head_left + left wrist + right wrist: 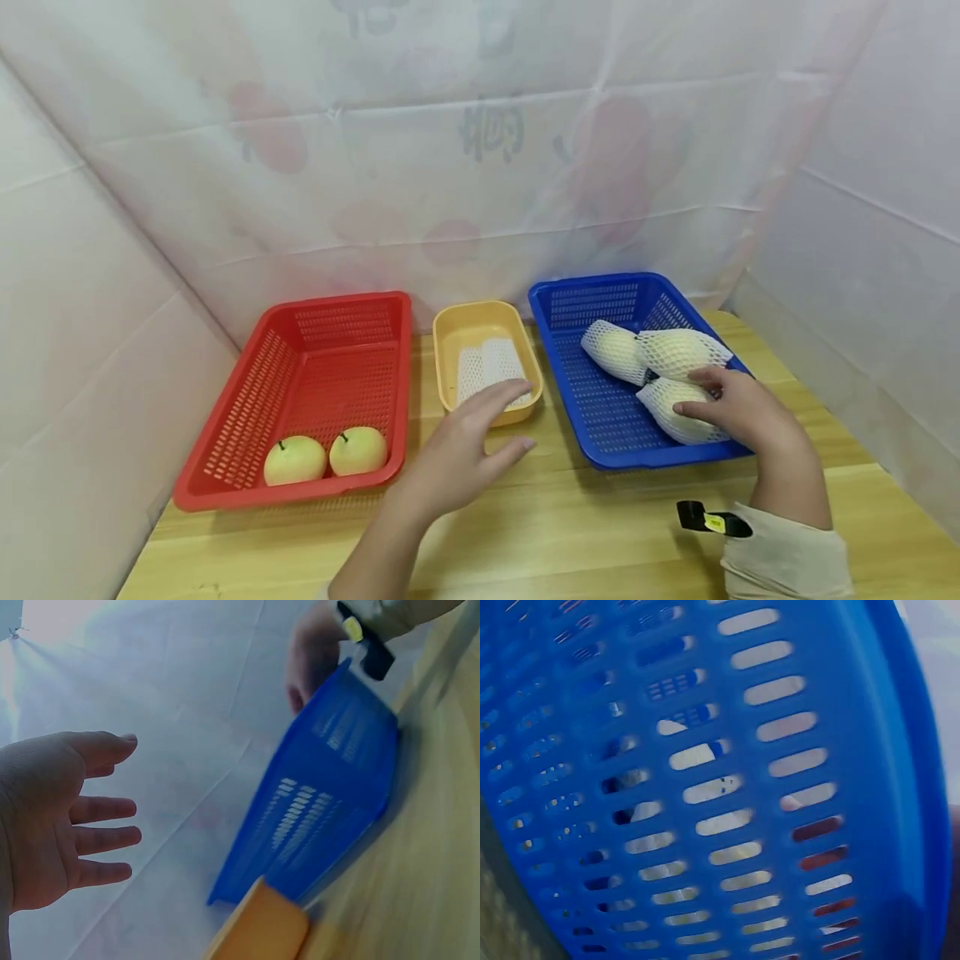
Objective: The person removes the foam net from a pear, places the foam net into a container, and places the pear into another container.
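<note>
My right hand [738, 408] is in the blue basket [600, 454], its thumb and fingers curved over the nearest pear [667, 406] in a white foam net. Two more net-wrapped pears [613, 350] lie right behind it. In the right wrist view the basket's slotted wall [870, 825] hides most of that hand. My left hand [457, 458] hovers, holding nothing, in front of the yellow tray [472, 313], fingers spread from the thumb. White foam nets [498, 360] lie in the tray. The left wrist view shows the same left hand [52, 817] with its fingers apart.
To the left stands a red basket [193, 492] with two bare yellow pears [295, 460] at its front edge. All containers rest on a wooden table [525, 533]. A pale printed curtain [420, 175] hangs close behind them, with pale walls on both sides.
</note>
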Action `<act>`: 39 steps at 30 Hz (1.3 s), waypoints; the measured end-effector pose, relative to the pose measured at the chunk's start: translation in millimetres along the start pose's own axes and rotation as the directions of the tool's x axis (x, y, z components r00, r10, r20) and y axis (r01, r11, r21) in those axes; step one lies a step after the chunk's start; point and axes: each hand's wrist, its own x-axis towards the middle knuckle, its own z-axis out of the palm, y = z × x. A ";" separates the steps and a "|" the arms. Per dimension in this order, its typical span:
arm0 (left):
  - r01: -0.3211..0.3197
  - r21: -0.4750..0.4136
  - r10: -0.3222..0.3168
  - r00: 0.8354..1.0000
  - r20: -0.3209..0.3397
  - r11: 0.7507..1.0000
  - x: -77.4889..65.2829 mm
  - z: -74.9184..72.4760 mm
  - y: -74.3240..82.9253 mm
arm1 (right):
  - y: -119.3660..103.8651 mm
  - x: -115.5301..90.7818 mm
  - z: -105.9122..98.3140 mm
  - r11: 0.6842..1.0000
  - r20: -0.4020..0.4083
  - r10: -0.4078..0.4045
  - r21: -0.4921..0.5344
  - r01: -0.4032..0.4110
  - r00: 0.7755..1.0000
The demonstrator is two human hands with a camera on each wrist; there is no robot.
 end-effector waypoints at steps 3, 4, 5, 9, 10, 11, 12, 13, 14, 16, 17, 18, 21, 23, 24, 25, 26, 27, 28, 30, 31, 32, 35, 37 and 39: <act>-0.032 0.024 0.030 0.998 0.056 0.999 9.1 17.9 3.5 | 3.0 3.4 5.5 1.000 0.023 0.002 -0.020 -0.002 1.000; -0.042 0.039 0.039 0.996 0.080 0.998 12.9 24.1 4.9 | 3.4 4.4 7.2 1.000 0.026 0.004 -0.026 -0.003 1.000; -0.050 0.056 0.044 0.993 0.107 0.997 17.0 30.2 6.5 | 3.3 5.2 9.0 1.000 0.033 0.002 -0.028 -0.001 0.999; -0.065 0.106 0.041 0.977 0.210 0.992 37.1 53.0 12.1 | -1.5 8.6 15.2 1.000 0.043 -0.002 -0.006 0.002 0.999; -0.071 0.120 0.042 0.972 0.232 0.990 43.2 58.6 13.3 | -3.3 8.7 16.6 1.000 0.043 -0.003 0.000 0.003 0.999; -0.076 0.130 0.041 0.967 0.251 0.989 49.3 63.8 14.2 | -5.1 9.0 18.0 1.000 0.041 -0.017 0.006 0.017 0.999; -0.082 0.141 0.042 0.963 0.267 0.987 55.4 69.0 14.8 | -7.6 9.4 19.5 0.999 0.036 -0.031 0.010 0.031 0.999; -0.091 0.158 0.044 0.958 0.282 0.983 61.5 73.7 15.6 | -10.1 9.9 20.9 0.999 0.034 -0.044 0.012 0.044 0.998; -0.105 0.176 0.049 0.954 0.296 0.979 67.1 78.4 16.3 | -12.9 10.3 22.3 0.998 0.035 -0.055 0.012 0.055 0.998; -0.127 0.207 0.055 0.945 0.323 0.970 77.4 87.6 17.7 | -18.1 11.1 24.7 0.998 0.035 -0.070 0.000 0.070 0.997; -0.141 0.226 0.059 0.940 0.336 0.964 81.2 91.7 18.0 | -20.4 11.8 25.6 0.997 0.039 -0.073 -0.006 0.074 0.997; -0.155 0.245 0.063 0.936 0.347 0.957 84.4 95.7 18.3 | -22.6 12.3 26.7 0.998 0.043 -0.064 -0.013 0.064 0.997; -0.166 0.284 0.054 0.930 0.364 0.944 89.8 106.6 18.8 | -27.0 13.1 28.6 0.999 0.077 -0.029 -0.024 0.031 0.997; -0.148 0.303 0.031 0.933 0.360 0.941 90.2 112.4 18.3 | -28.0 13.0 29.5 1.000 0.100 -0.012 -0.025 0.015 0.995; -0.136 0.307 0.020 0.935 0.353 0.942 89.9 114.9 17.8 | -28.1 12.9 30.2 1.000 0.107 -0.010 -0.025 0.013 0.994; -0.122 0.311 0.009 0.940 0.342 0.943 89.4 116.4 17.4 | -28.8 12.6 30.1 0.999 0.113 -0.014 -0.027 0.017 0.993; -0.109 0.312 0.001 0.945 0.328 0.944 88.7 117.8 16.8 | -29.2 12.2 29.8 0.999 0.116 -0.015 -0.030 0.019 0.993; -0.098 0.314 -0.005 0.950 0.312 0.944 88.3 118.8 16.2 | -29.6 11.8 29.3 0.999 0.114 -0.022 -0.037 0.026 0.993; -0.090 0.316 -0.007 0.956 0.294 0.945 87.9 119.5 15.5 | -30.1 11.6 29.0 0.998 0.109 -0.036 -0.039 0.041 0.993; -0.073 0.310 -0.010 0.966 0.259 0.948 87.6 120.1 13.8 | -31.1 11.4 28.2 0.997 0.098 -0.069 -0.030 0.072 0.993; -0.064 0.304 -0.012 0.970 0.243 0.950 87.3 120.4 13.0 | -31.7 11.4 27.7 0.996 0.091 -0.088 -0.021 0.090 0.992; -0.054 0.294 -0.016 0.973 0.230 0.954 87.0 120.5 12.4 | -32.1 11.6 27.5 0.994 0.080 -0.109 -0.007 0.110 0.991; -0.026 0.255 -0.027 0.979 0.204 0.967 85.6 120.4 10.7 | -31.6 11.8 25.8 0.986 0.037 -0.165 0.039 0.163 0.986; -0.017 0.226 -0.027 0.981 0.190 0.974 84.6 120.8 10.2 | -30.3 10.5 23.2 0.978 0.013 -0.189 0.089 0.187 0.982; -0.012 0.200 -0.024 0.984 0.175 0.980 83.8 121.0 10.0 | -29.1 7.7 19.6 0.968 0.005 -0.203 0.149 0.200 0.979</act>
